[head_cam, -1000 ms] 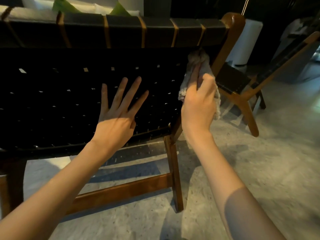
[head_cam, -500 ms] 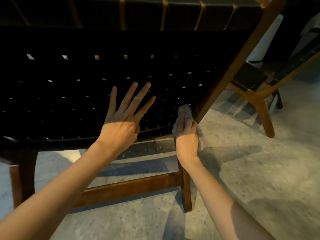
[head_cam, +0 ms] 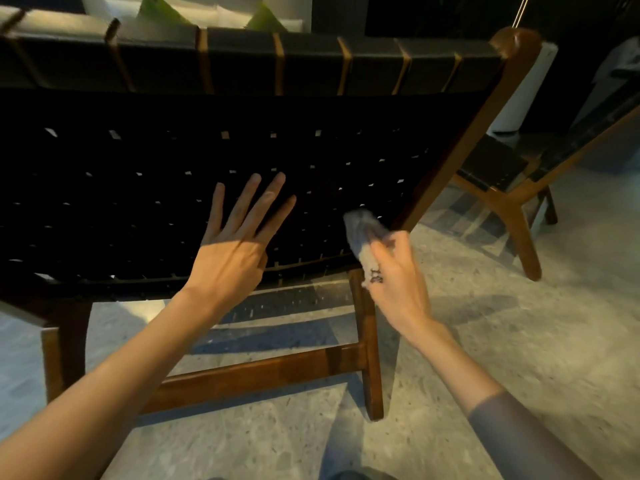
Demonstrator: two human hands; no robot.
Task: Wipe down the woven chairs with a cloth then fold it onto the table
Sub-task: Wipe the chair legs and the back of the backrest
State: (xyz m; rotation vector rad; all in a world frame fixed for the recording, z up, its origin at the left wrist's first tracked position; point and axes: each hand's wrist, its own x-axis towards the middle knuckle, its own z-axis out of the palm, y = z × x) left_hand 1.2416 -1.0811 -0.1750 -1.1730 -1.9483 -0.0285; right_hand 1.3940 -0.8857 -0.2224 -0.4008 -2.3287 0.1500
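— Pale speckled floor underfoot, patched with light and shade. What's cut off or hard to read?

— Nearest, a dark shape at the bottom edge is clipped; I can't tell what it is. Both forearms run out of the lower corners, the right one in a grey sleeve. The cloth is blurred, and most of it is bunched inside the right hand, so its full shape is hidden.

— And the hands?

— The right hand grips the cloth, fingers curled round it. The wad's free end sticks up against the lower right corner of the woven chair back, just beside the slanted wooden side rail. The left hand lies flat on the weave, fingers straight and fanned apart, pointing up, left of the cloth and apart from it.

— The chair itself?

— Seen from behind: black woven straps on a brown wood frame, a rear leg and a cross rail below. Its left side runs out of view.

— Farther off?

— A second chair of like build stands to the right, only partly in view. Behind it is a white cylinder, and over the top rail are pale cushions with green ones among them, against a dark room.
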